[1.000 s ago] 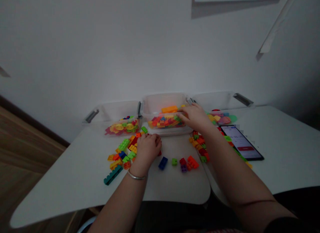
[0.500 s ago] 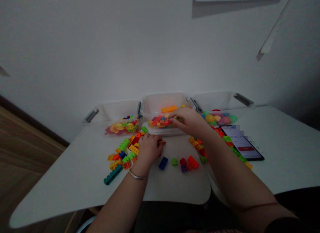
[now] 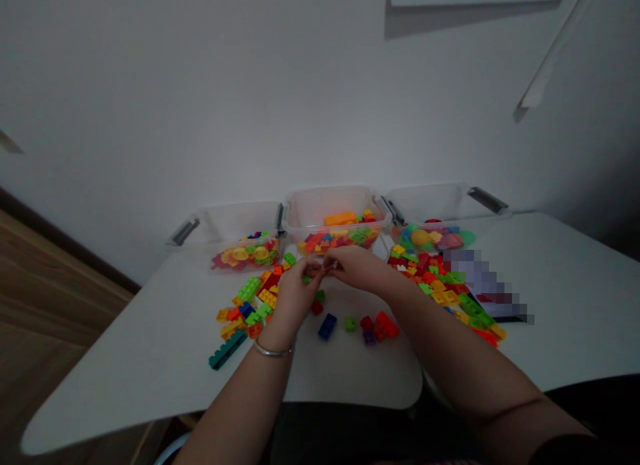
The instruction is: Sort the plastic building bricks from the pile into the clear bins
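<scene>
Small brick [image 3: 327, 268]: pinched between both hands above the counter [image 3: 150, 358], just in front of the middle tub; too small and dim to tell its colour for sure, perhaps orange.
Left hand [image 3: 296, 293]: fingers pressed together on the brick's left end; a bangle [image 3: 273, 350] on the wrist.
Right hand [image 3: 357, 268]: fingers closed on the brick's right end, meeting the left hand's fingertips.
Middle tub [image 3: 336, 212]: clear, holding mixed bricks, at the far edge of the counter.
Left tub [image 3: 235, 222]: clear, with yellow and red pieces.
Right tub [image 3: 440, 202]: clear, with round coloured pieces.
Loose bricks [image 3: 250, 302]: scattered left of the hands; another heap [image 3: 440, 285] lies to the right.
Blue brick [image 3: 327, 326]: near the hands, on the counter.
</scene>
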`<state>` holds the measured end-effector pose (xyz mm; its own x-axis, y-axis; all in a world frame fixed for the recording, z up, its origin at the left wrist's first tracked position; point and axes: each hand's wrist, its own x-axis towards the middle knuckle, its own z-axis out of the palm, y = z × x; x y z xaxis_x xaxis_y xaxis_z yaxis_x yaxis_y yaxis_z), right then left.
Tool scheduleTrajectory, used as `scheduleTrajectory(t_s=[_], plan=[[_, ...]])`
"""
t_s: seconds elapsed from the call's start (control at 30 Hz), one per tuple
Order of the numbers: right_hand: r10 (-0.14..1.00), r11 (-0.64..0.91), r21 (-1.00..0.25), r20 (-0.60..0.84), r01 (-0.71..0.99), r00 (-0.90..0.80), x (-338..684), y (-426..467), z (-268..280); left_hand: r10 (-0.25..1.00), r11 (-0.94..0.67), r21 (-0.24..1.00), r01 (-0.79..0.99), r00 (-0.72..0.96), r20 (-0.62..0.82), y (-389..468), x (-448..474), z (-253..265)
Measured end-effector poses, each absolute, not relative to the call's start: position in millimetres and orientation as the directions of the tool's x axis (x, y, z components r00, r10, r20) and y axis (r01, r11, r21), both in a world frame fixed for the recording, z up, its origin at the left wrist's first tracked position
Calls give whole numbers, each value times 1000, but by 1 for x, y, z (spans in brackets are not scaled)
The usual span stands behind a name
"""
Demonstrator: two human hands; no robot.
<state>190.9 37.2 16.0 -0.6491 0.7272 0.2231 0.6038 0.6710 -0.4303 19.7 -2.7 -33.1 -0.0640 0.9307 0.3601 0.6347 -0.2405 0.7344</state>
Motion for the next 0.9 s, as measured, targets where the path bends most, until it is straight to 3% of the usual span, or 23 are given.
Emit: scheduleTrajectory(t_s=[0.2, 0.4, 0.63, 0.77, 0.9], plan=[[762, 593, -625, 231, 508, -605, 195, 43, 19, 934, -284, 818, 500, -47, 354, -5, 23, -29], [783, 615, -645, 427, 454, -453, 214, 44, 42, 911, -374, 818, 437, 6, 413, -2, 24, -36], [687, 580, -481, 722, 658, -78, 254, 54, 56, 935, -245, 807, 537, -89, 343, -6, 21, -34], [672, 530, -376, 733, 760, -106, 264, 68, 45, 945, -208, 814, 542, -104, 310, -7, 20, -33], [743, 457, -245, 634, 855, -216, 262, 74, 41, 947, -201, 820, 536, -107, 302, -6, 20, -33]])
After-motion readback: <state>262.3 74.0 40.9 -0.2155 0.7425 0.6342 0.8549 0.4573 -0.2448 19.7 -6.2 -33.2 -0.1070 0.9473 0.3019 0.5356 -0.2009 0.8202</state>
